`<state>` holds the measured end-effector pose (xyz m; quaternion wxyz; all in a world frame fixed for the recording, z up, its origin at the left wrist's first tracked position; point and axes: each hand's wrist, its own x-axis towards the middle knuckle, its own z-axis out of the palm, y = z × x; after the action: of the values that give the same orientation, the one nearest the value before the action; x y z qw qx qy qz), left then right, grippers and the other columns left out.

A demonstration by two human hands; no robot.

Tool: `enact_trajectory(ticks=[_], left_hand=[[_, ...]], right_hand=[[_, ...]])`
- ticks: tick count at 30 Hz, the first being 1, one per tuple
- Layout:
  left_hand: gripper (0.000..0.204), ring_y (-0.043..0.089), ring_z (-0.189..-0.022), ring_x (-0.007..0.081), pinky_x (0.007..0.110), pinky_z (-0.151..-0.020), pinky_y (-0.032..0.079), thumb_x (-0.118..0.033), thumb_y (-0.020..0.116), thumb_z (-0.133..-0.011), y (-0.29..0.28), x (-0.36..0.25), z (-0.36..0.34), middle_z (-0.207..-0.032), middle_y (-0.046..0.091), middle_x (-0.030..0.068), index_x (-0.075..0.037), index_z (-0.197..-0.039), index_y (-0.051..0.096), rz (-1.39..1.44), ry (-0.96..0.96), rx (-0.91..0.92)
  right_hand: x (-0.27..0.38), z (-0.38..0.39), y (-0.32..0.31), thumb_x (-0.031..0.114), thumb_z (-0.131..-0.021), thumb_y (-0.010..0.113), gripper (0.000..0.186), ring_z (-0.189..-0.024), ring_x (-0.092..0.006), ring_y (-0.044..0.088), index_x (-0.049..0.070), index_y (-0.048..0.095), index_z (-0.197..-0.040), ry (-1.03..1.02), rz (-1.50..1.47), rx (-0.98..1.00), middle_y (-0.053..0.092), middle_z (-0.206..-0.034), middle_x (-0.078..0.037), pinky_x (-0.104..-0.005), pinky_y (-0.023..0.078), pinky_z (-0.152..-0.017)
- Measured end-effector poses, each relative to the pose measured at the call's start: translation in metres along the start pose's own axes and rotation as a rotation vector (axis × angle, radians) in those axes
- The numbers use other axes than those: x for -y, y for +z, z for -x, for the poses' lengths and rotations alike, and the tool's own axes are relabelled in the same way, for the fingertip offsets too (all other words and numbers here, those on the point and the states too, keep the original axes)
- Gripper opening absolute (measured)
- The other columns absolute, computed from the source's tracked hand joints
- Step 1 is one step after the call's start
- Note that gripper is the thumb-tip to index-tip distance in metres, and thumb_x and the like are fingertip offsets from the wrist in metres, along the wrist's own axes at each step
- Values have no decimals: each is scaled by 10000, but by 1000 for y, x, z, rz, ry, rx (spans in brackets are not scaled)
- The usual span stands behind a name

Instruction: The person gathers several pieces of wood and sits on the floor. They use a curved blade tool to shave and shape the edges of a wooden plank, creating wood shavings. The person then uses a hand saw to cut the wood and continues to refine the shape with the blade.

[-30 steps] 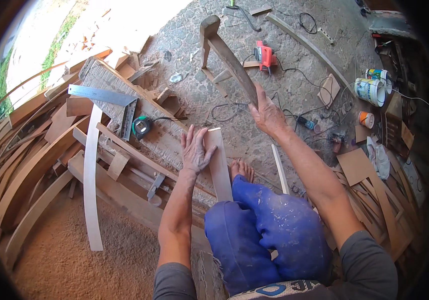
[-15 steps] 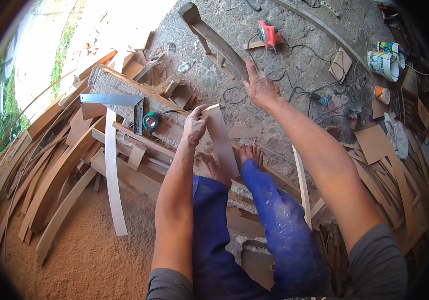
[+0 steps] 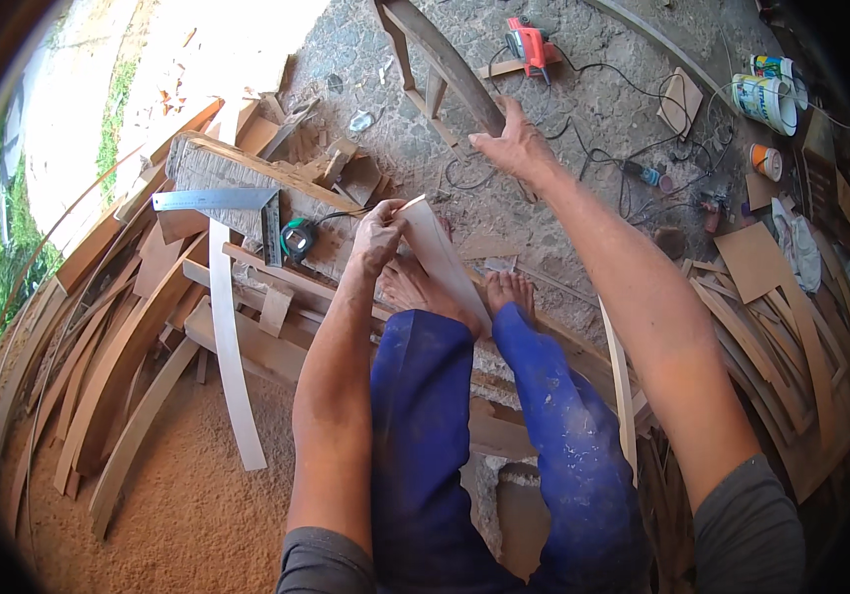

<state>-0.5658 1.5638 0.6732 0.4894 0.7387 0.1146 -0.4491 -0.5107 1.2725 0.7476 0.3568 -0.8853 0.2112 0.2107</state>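
Head view: the pale board [image 3: 450, 267] is mid-frame, tilted, top end in the left hand [image 3: 377, 238], lower end down between 2 bare feet [image 3: 511, 290]. Progress, as a judgement: its face looks smooth and light, so some dressing seems done; no cut or joint is readable on it, and it is fastened to nothing visible. How much is left can't be told from here. Curved pale strip [image 3: 232, 356] at left, metal square [image 3: 212, 200] and tape measure [image 3: 298, 239] left of centre, red power tool [image 3: 532, 48] upper centre-right: all 4 out of hand. Pose: left forearm rises steeply from the bottom edge, thumb and curled fingers pinching the board's top end. Right forearm slants from lower right toward upper centre, elbow nearly straight, right hand [image 3: 524, 148] at the near part of a wooden frame tool [image 3: 450, 64]; thumb and fingers spread, not wrapped round its bar. Can't confirm contact there.
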Motion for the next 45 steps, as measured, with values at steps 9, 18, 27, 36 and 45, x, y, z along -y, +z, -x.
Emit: enact_trajectory(ticks=[9, 18, 27, 36, 45], left_hand=[[357, 695, -985, 238, 348, -878, 527, -292, 651, -940, -3, -19, 29, -1073, 728, 138, -110, -1243, 699, -323, 94, -372], [313, 701, -1011, 258, 366, -888, 524, -325, 644, -952, -9, -60, 41, -1096, 735, 145, -107, -1157, 735, -418, 79, -319], [257, 685, -980, 225, 343, -870, 520, -209, 646, -958, 1, -90, 129, -1054, 738, 133, -44, -1142, 716, -162, 34, -186], [586, 622, -1196, 341, 432, -1006, 488, -410, 718, -864, -11, -86, 1, -1304, 656, 155, -182, -1391, 600, -800, 59, -7], [413, 679, -1074, 338, 441, -912, 525, -513, 671, -891, 9, -88, -4, -1120, 733, 119, -226, -1178, 750, -852, -51, 40]], right_hand=[[48, 107, -53, 143, -766, 733, 237, -662, -149, 590, 36, 592, -924, 277, -689, -86, 599, -749, -37, -312, 468, -601], [133, 222, -99, 102, -879, 732, 171, -584, -105, 567, 57, 574, -927, 426, -1068, -295, 569, -676, -19, -294, 535, -606], [167, 253, -102, 4, -853, 656, 126, -571, -125, 565, 39, 547, -906, 521, -1226, -385, 558, -654, -36, -317, 547, -601], [169, 272, -96, 75, -874, 624, 178, -601, -146, 563, 1, 509, -987, 583, -1115, -355, 558, -689, -64, -338, 559, -624], [185, 276, -100, 72, -848, 630, 237, -629, -158, 564, -10, 501, -1028, 621, -1159, -347, 554, -731, -87, -369, 570, -651]])
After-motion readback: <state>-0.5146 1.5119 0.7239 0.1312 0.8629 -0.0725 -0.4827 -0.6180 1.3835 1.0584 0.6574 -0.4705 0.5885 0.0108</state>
